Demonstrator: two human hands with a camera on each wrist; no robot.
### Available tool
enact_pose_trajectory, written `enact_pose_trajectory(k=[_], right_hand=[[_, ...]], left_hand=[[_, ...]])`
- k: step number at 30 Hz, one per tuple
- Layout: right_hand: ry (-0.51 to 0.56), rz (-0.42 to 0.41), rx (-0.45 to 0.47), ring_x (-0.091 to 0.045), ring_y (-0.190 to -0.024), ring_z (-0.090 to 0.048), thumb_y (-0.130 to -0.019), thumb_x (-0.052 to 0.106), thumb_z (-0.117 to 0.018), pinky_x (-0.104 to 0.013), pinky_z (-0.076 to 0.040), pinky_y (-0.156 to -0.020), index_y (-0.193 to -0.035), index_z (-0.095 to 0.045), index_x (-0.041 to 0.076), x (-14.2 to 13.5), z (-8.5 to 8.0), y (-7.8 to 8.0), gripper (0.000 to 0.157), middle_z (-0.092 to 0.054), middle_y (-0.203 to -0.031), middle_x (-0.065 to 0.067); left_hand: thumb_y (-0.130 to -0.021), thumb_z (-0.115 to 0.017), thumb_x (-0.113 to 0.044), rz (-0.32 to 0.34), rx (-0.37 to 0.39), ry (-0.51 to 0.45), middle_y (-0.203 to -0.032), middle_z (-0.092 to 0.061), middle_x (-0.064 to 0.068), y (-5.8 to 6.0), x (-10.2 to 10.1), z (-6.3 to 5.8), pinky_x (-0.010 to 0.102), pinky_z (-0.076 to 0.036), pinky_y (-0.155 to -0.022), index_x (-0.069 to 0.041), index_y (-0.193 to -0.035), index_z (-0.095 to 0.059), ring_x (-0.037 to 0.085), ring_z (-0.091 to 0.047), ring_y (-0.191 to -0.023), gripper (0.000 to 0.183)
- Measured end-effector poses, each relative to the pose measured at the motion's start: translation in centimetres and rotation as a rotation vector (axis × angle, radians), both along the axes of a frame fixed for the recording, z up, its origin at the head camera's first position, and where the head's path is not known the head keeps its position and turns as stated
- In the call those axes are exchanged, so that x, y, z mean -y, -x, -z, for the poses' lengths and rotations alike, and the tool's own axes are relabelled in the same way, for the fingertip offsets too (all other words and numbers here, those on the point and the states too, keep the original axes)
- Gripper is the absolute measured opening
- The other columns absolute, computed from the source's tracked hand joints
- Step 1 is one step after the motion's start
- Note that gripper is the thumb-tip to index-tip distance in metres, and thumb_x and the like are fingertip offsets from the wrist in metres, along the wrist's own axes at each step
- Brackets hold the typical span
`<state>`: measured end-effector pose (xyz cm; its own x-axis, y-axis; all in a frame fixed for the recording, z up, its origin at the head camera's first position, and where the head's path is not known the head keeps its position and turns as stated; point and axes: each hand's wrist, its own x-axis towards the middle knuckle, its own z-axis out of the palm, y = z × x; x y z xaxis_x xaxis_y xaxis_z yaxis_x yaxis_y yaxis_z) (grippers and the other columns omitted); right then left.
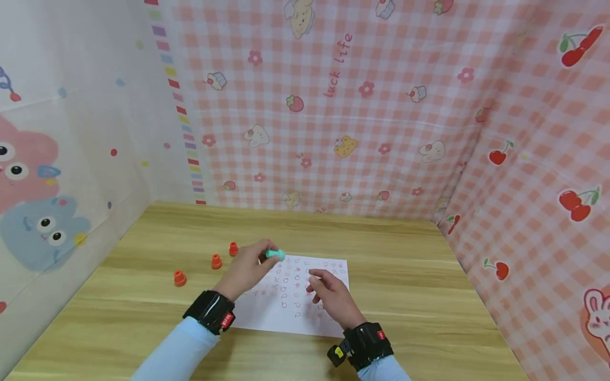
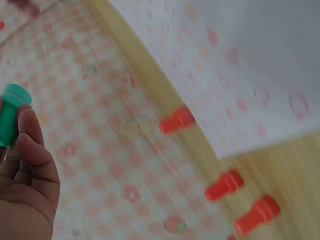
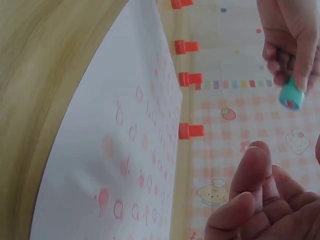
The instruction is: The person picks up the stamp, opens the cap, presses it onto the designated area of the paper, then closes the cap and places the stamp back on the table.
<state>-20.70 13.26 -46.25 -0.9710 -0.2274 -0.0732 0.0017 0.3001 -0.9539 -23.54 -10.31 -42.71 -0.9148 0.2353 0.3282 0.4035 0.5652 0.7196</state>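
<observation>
Left hand point(image 1: 245, 269): clamped on a green stamp point(image 1: 275, 254), held above the far side of the paper point(image 1: 274, 319). Right hand point(image 1: 334, 299): empty, fingers loosely parted. Stamp: probably light, stiff plastic, slightly slippery; best held round its barrel point(image 2: 7, 120), clear of the red end face point(image 3: 290, 103).

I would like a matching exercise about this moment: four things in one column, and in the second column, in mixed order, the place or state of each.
Things:
1. green stamp
2. right hand
3. red stamps
4. paper

Places or states:
A. standing on the table, off the paper
B. bearing many small reddish marks
C. held in the left hand
D. above the paper, holding nothing

Pairs: 1-C, 2-D, 3-A, 4-B
</observation>
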Motion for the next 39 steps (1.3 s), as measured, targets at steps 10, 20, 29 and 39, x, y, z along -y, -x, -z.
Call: enact_pose_trajectory(k=[10,20,29,39], right_hand=[[-0.432,0.043,-0.229,-0.016,-0.078,-0.055,-0.098,0.038,-0.061,-0.034,-0.045,-0.065,-0.128,-0.062,0.007,-1.3,-0.1,0.2,0.042,-0.062,-0.093,-0.002],[-0.944,0.098,-0.367,-0.03,-0.093,-0.063,-0.084,0.043,-0.076,-0.047,-0.051,-0.079,-0.112,-0.071,0.005,-2.6,0.1,-0.4,0.047,-0.066,-0.104,-0.016],[-1.06,0.074,-0.362,-0.029,-0.083,-0.061,-0.081,0.047,-0.077,-0.047,-0.05,-0.073,-0.108,-0.072,0.005,-3.4,0.0,-0.2,0.05,-0.065,-0.095,-0.014],[-1.067,0.033,-0.328,-0.028,-0.081,-0.06,-0.08,0.052,-0.075,-0.046,-0.05,-0.072,-0.106,-0.071,0.005,-3.6,0.4,-0.2,0.054,-0.064,-0.092,-0.012]], left_hand=[[-0.094,-0.067,-0.011,-0.17,-0.064,0.131,-0.085,-0.064,0.007,1.4,6.7,-1.0,0.032,-0.043,-0.061,0.001,-0.113,-0.066,0.019,-0.052,-0.07,0.022],[-0.095,-0.066,-0.016,-0.336,-0.035,0.309,-0.079,-0.064,0.009,0.9,14.2,-0.6,0.033,-0.041,-0.058,0.006,-0.114,-0.064,0.021,-0.052,-0.065,0.029],[-0.096,-0.064,-0.018,-0.391,-0.006,0.349,-0.08,-0.065,0.018,0.4,19.6,0.4,0.033,-0.04,-0.053,0.013,-0.114,-0.059,0.021,-0.052,-0.061,0.036],[-0.091,-0.061,-0.015,-0.511,0.075,0.471,-0.103,-0.062,0.035,-0.1,25.9,2.5,0.059,-0.047,-0.069,0.013,-0.11,-0.058,0.05,-0.06,-0.084,0.033]])
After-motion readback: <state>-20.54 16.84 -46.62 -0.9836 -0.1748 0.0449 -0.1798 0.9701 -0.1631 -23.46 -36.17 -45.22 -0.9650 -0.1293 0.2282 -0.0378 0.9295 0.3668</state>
